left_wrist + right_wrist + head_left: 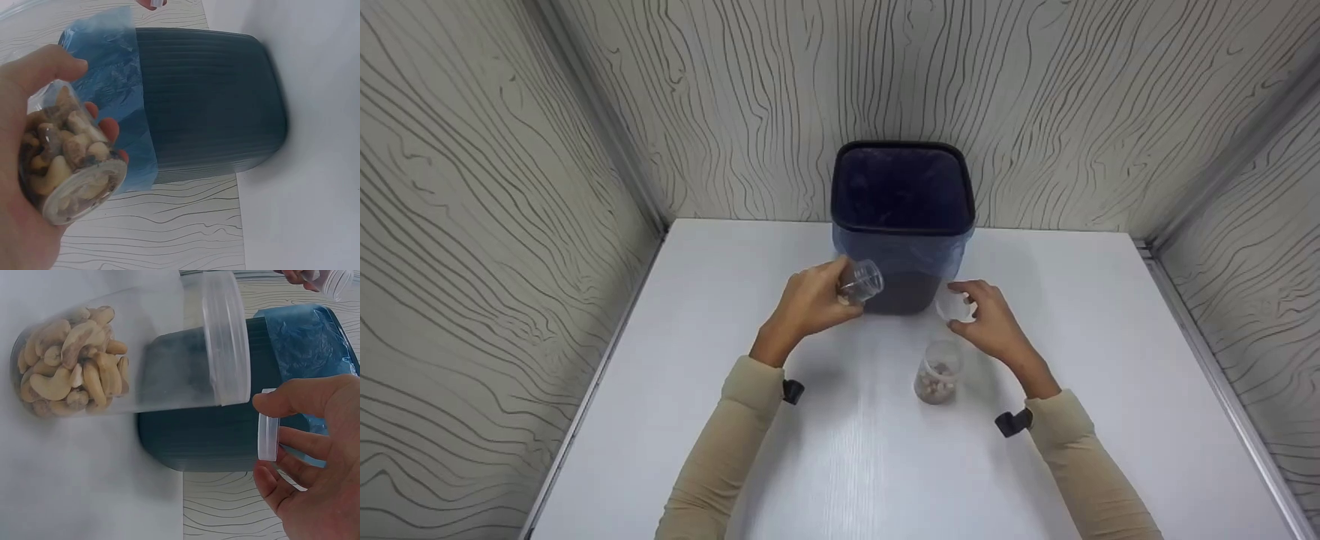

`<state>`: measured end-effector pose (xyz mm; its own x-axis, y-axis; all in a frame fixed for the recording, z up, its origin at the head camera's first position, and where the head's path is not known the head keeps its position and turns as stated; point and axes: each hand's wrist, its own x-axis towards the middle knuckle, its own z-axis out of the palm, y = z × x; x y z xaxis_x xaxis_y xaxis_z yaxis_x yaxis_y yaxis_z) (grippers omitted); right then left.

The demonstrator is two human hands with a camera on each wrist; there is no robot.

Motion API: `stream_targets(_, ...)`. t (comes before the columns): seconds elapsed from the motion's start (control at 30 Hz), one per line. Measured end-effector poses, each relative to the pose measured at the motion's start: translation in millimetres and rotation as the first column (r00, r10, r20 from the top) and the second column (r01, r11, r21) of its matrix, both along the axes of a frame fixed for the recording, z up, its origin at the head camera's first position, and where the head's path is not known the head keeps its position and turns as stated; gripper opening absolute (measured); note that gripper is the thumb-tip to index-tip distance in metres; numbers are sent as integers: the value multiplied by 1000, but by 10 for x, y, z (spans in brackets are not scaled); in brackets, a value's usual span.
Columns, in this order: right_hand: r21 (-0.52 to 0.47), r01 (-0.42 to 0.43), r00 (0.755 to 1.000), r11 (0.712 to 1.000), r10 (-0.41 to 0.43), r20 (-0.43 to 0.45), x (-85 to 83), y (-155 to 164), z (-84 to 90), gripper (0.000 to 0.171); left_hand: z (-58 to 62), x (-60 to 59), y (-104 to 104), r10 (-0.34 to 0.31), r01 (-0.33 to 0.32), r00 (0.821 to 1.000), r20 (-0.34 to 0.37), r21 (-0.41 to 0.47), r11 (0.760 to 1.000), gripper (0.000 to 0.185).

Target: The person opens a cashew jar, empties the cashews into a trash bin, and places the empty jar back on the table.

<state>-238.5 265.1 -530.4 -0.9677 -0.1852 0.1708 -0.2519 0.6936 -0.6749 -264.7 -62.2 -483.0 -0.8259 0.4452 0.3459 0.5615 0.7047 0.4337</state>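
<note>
My left hand (811, 300) grips a small clear jar (70, 152) of cashews, tilted so its mouth points right in the head view; that mouth looks uncovered. Between the thumb and fingers of my right hand (994, 322) is a round translucent lid (268, 430), pinched by its edge. A larger clear jar (163, 354), about half full of cashews (79, 360), stands upright on the table just in front of the right hand. It has a translucent band around its top; whether that covers the mouth I cannot tell.
A dark blue-green bin (904, 281) with a black rim and a blue bag liner (107, 73) stands at the table's back edge, just beyond both hands. The white table (720, 300) is bounded by wood-patterned panels (750, 112) at the back and both sides.
</note>
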Motion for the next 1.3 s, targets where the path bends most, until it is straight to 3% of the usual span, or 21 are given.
stream_targets(0.5, 8, 20, 1000, 1000, -20, 11, -17, 140, -152, 58, 63, -29, -33, -6, 6, 1000, -25, 7, 1000, 34)
stream_targets(0.87, 11, 27, 999, 1000, -27, 38, 3, 202, -206, 58, 131, -28, -36, 0, 0, 1000, 18, -8, 1000, 39)
stream_targets(1.3, 10, 47, 997, 999, -47, 53, -4, 261, -330, 59, 196, -44, -54, -7, 7, 1000, -10, -24, 1000, 38)
